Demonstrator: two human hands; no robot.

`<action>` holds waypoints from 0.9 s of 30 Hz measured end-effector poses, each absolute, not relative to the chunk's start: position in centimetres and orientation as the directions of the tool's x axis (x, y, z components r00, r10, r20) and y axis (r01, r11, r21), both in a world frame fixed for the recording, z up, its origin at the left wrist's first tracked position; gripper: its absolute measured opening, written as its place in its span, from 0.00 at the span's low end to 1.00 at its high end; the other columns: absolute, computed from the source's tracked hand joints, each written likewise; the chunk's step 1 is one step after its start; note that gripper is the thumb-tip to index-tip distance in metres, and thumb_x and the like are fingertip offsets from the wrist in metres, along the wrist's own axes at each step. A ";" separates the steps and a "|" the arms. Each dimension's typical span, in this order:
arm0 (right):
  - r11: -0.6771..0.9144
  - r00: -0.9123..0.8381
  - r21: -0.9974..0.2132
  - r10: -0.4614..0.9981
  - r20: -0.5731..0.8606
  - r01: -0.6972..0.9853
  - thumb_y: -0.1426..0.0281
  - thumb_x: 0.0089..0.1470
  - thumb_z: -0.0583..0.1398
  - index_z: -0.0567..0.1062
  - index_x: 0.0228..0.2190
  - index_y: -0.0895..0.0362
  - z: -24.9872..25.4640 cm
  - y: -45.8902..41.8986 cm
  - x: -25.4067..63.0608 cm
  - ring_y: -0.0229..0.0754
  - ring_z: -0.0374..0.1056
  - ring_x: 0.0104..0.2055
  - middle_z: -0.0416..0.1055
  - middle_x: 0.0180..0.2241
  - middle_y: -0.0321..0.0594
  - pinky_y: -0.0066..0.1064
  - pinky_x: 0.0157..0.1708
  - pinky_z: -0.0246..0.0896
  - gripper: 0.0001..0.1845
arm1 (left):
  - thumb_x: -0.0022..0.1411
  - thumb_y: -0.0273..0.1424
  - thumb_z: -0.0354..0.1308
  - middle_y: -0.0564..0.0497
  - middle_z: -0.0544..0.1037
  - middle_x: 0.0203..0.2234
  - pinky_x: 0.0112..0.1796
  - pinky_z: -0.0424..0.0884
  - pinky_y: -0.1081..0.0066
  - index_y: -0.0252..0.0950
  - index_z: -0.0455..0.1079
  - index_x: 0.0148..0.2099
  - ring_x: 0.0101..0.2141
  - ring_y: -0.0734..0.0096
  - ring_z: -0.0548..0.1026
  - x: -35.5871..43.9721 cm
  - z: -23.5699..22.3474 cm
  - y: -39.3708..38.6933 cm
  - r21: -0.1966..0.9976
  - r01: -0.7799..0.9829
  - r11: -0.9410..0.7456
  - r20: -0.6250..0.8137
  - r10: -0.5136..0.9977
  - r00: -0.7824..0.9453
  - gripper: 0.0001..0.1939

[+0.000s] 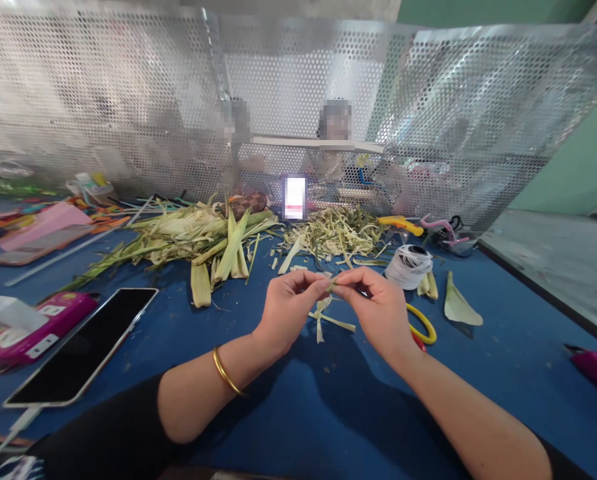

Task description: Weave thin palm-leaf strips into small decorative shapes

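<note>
Above the blue tabletop [288,407], my left hand [289,303] and my right hand [376,310] meet with thumbs and fingertips pinched together. Between them is a small piece made of pale green, husk-like leaf strips [320,328], whose loose ends hang below my fingers. The part right at the fingertips is mostly covered. A spool of white thread [408,268] stands just beyond my right hand. Beside that wrist lies a yellow and red looped handle [424,324], partly hidden by the hand. A gold bangle [224,373] circles my left wrist.
Behind my hands lie a heap of long leaves [178,233] and shredded strips [336,230]. A lit phone [294,197] leans before the perforated metal screen [298,73]. Left are a dark phone [86,350] on a cable and a magenta power strip [43,327]. One leaf [461,303] lies right.
</note>
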State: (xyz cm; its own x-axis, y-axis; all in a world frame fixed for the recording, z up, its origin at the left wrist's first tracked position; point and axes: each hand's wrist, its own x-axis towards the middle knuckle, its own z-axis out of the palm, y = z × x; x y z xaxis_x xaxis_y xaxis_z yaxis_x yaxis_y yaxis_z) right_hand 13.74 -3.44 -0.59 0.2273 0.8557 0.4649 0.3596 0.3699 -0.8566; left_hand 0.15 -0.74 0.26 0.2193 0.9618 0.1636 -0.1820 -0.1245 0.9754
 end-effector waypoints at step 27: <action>0.226 0.189 -0.967 0.951 0.244 0.116 0.64 0.44 0.64 0.76 0.30 0.56 0.1 -3.0 14.2 0.41 0.70 0.33 0.75 0.29 0.38 0.34 0.37 0.64 0.10 | 0.52 0.32 0.61 0.54 0.72 0.20 0.30 0.65 0.75 0.34 0.72 0.24 0.24 0.77 0.68 0.1 0.4 -0.5 0.974 -0.176 -0.144 0.184 0.952 0.244 0.08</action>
State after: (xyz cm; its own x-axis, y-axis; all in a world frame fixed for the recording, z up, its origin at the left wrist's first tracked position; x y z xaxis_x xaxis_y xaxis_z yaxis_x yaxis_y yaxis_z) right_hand 14.24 -3.04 0.09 0.1890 0.9511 0.2445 0.1163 0.2255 -0.9673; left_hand 0.06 -0.52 0.37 0.2441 0.9521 0.1844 -0.1758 -0.1435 0.9739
